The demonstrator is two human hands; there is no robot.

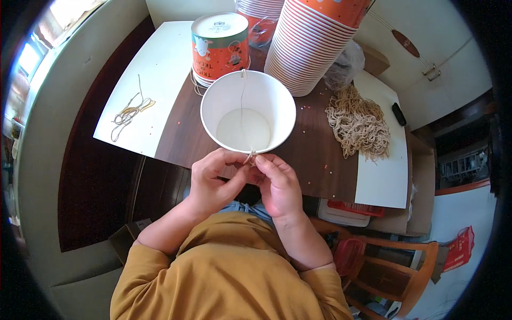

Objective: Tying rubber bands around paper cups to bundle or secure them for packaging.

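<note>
A white-lined paper bucket (pixel 213 109) stands near the table's front edge with its mouth up. One thin beige cord (pixel 243 98) hangs from its far rim, down inside and across to the near rim. At that near rim my left hand (pixel 216 173) and my right hand (pixel 277 184) meet, fingertips closed in a pinch on the cord's end, where a small loop or knot shows. The bucket's outer side is hidden from me. Just behind it, an upside-down orange and green printed bucket (pixel 221 50) rests on other rims, with cord hanging beside it.
A tall stack of nested buckets (pixel 314 45) rises behind on the right. Beside it lies a tangled heap of beige cords (pixel 360 125), with a black object (pixel 398 114) farther right. A few loose cords (pixel 129 113) lie at left. An orange wooden chair (pixel 394 266) stands at lower right.
</note>
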